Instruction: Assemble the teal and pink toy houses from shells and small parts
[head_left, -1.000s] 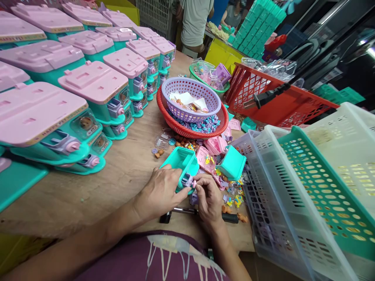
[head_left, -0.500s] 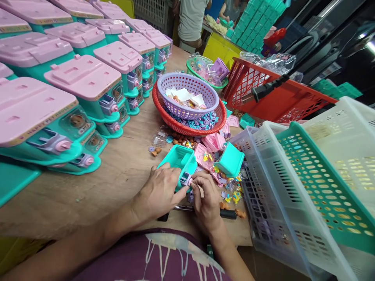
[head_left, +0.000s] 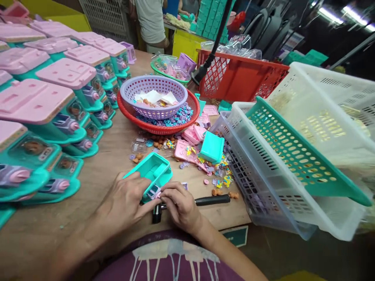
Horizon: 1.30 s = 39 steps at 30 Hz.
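Observation:
My left hand is wrapped over the near left side of a teal plastic box, which is open at the top. At the box's near end is a purple part with a small pink knob. The fingers of my right hand are pinched at that knob, close to my left thumb. Just beyond my hands, a hammer lies on the table, its black handle to the right and its head below the box.
Stacked pink-lidded teal boxes fill the left. A purple basket sits in a red one beyond my hands. Small parts and a teal bin lie right of centre. White crates line the right. A person is behind.
The view has swung to the right, so everything appears further left. My hands still hold the teal box and its knob, and more of the hammer shows.

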### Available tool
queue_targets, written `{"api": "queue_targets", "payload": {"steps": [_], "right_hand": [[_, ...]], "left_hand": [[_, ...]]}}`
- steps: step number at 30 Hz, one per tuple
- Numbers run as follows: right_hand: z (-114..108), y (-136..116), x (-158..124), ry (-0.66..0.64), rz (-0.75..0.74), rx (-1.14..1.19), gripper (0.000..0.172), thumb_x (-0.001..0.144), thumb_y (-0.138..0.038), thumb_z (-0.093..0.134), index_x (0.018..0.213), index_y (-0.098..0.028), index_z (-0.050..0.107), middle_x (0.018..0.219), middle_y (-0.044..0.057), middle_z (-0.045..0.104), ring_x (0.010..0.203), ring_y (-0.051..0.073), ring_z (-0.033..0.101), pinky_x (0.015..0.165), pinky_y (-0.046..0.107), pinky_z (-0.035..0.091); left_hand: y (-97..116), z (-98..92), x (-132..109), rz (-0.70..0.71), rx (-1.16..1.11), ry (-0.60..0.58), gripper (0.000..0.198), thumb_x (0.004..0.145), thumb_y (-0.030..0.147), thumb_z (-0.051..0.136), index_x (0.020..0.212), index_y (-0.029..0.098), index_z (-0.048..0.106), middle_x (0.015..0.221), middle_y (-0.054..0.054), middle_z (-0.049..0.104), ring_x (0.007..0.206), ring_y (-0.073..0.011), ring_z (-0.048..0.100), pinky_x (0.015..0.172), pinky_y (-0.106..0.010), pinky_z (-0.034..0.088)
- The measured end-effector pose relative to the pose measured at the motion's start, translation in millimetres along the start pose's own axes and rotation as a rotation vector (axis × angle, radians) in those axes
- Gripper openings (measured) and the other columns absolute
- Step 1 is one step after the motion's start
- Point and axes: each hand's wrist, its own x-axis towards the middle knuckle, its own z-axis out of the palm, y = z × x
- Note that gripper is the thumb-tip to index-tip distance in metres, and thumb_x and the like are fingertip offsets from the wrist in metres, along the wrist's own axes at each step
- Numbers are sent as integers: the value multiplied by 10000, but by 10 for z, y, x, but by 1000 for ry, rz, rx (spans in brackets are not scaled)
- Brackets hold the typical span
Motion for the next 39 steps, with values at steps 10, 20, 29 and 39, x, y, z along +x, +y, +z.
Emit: {"api": "queue_targets", "payload": {"steps": [10, 20, 29, 39], "right_hand": [[166, 53, 129, -118, -128, -144, 109, 959, -152, 483, 1003, -174, 580, 1027, 109, 685, 949, 166, 659, 825, 269, 570], [67, 62, 92, -138, -52, -352, 124, 969, -238, 491, 946, -172, 593, 1012, 89, 663, 863, 169, 634, 738, 264, 539], [-831, 420, 25, 199, 258, -650, 160, 924, -127, 490, 1029, -150, 609, 1077, 134, 644, 1049, 246, 555, 927, 414, 501], [-1048, 79, 42, -9, 243, -954, 217, 874, -173, 559, 1082, -167, 625, 1050, 95, 685, 932, 223, 613, 745, 336, 512]], "left_hand": [[-158, -35, -33, 76, 45, 34, 196, 887, 344, 524, 790, 221, 641, 709, -36, 647, 797, -249, 573, 749, -382, 351], [-296, 80, 303, 300, 62, -92, 150, 847, 326, 546, 807, 211, 633, 772, -43, 663, 813, -246, 565, 906, -468, 377], [-116, 46, 408, 403, 69, 210, 334, 858, 365, 614, 1132, 174, 590, 1070, -108, 666, 1028, -285, 590, 1086, -589, 293], [1157, -243, 1352, 821, -107, 330, 146, 898, 162, 524, 1006, 206, 610, 1018, -63, 626, 979, -229, 534, 861, -392, 422]]}}
